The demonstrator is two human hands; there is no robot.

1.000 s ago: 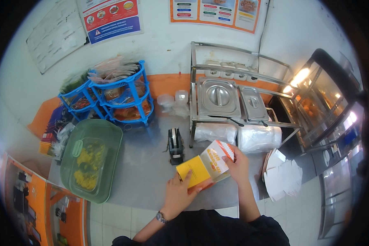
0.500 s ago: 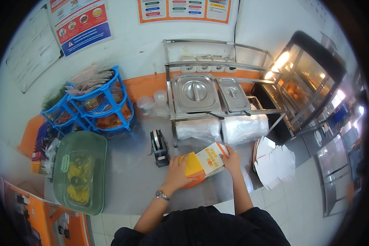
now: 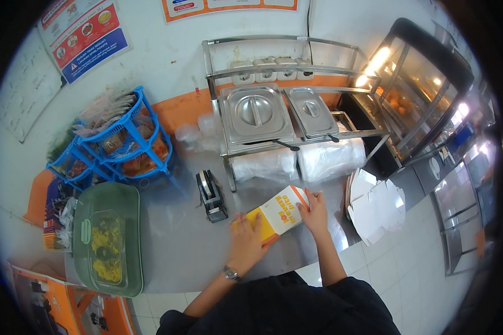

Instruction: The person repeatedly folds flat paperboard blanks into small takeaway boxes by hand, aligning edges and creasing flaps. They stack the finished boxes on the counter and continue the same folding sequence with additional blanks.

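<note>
Box [image 3: 282,213]: carton, white and yellow with orange edging; over the counter [image 3: 176,251], between the two hands, its length slanting from lower left to upper right. Contact with the counter cannot be told.

Left hand [image 3: 248,240]: laid over the yellow end, fingers spread across the upper face, thumb toward the near edge; whether it clasps or only presses cannot be told. Watch [image 3: 232,273] on the wrist.

Right hand [image 3: 314,213]: closed on the opposite, orange-edged end, thumb on the white face, fingers about the end. The white middle of the box lies bare between the hands, print uppermost.

Tape dispenser [image 3: 212,196]: black; just beyond the left hand, apart from the box.

Flat cartons [image 3: 379,209]: white, in a loose stack; to the right of the right hand, apart.

Bag rolls [image 3: 332,160]: clear plastic; beyond the box, under the steel rack [image 3: 213,92].

Pans [image 3: 256,114]: two, steel, lidded; on that rack.

Tub [image 3: 131,209]: green, with yellow contents; well left of the box.

Basket tiers [image 3: 126,125]: blue, filled with packets; behind the tub.
</note>
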